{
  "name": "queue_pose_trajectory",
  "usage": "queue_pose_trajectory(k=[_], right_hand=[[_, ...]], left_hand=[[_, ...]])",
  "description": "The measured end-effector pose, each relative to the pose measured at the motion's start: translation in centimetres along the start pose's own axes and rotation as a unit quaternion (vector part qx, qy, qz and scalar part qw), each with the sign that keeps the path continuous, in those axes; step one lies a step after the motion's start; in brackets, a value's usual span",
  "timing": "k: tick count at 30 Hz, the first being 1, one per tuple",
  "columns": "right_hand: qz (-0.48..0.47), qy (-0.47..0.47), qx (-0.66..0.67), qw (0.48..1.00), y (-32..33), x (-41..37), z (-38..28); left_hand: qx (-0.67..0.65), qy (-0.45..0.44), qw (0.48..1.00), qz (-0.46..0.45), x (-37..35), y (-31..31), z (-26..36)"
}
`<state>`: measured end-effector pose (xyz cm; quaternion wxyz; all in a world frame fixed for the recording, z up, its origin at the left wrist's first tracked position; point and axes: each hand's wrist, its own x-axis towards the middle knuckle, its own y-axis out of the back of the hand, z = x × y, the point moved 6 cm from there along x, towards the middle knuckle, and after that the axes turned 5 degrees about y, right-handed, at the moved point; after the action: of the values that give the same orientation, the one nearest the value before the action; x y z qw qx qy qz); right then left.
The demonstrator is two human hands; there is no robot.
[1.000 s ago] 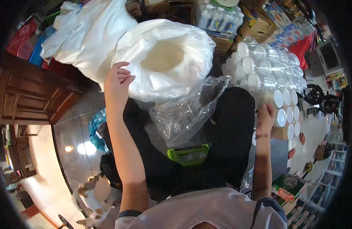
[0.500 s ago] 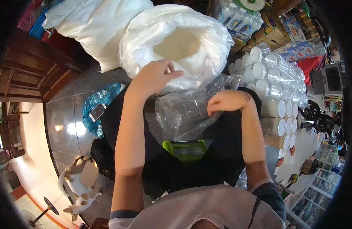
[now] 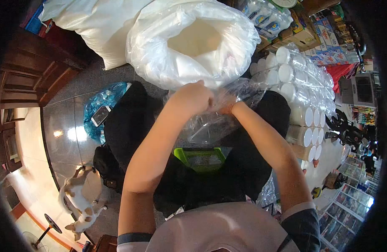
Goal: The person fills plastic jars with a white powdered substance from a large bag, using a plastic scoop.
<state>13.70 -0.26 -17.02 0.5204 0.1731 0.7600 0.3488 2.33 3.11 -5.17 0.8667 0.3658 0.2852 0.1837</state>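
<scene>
A large sack lined with clear plastic [image 3: 147,50] stands open at the top centre, with pale contents [image 3: 195,38] inside. Just below its rim my left hand [image 3: 194,97] is closed, fingers curled against a clear plastic bag [image 3: 206,126]. Close to its right, my right hand [image 3: 227,103] is partly covered by the same clear film, and its fingers are hidden. The bag hangs between my knees, over a green plastic item [image 3: 200,158].
A full white sack [image 3: 101,33] leans at the upper left. Wrapped white-lidded jars [image 3: 304,115] are stacked on the right. On the floor at left are a blue plastic bag [image 3: 107,96], a phone [image 3: 101,116] and a cat or dog [image 3: 82,201].
Both hands have moved toward each other, my left to the right and down, my right to the left. The clear bag has been gathered up between them.
</scene>
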Motion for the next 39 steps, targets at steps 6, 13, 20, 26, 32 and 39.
queue_pose_trajectory(k=[6, 13, 20, 26, 32, 39], right_hand=[[0.211, -0.062, 0.04, 0.975, -7.0, 4.8, 6.0], [-0.11, 0.009, 0.183, 0.977, 6.8, -9.0, -3.2], [0.2, 0.383, 0.678, 0.595, 14.0, -14.6, -3.0], [0.448, 0.262, 0.696, 0.496, 13.4, -12.7, 1.7], [0.365, 0.163, 0.796, 0.455, 13.5, -11.9, 2.3], [0.546, 0.202, 0.601, 0.548, 15.3, -16.6, 3.4]], left_hand=[[0.072, 0.114, 0.987, -0.083, -0.2, -2.2, -1.0], [0.095, 0.269, 0.958, -0.025, -2.0, 0.8, -3.4], [-0.307, 0.109, 0.929, 0.175, -2.2, 4.3, -3.5], [-0.632, -0.013, 0.753, 0.182, -3.3, 4.8, 0.6], [-0.153, -0.115, 0.881, 0.434, -5.7, 7.9, 3.9], [-0.471, -0.025, 0.828, 0.302, -3.5, 5.7, 4.6]])
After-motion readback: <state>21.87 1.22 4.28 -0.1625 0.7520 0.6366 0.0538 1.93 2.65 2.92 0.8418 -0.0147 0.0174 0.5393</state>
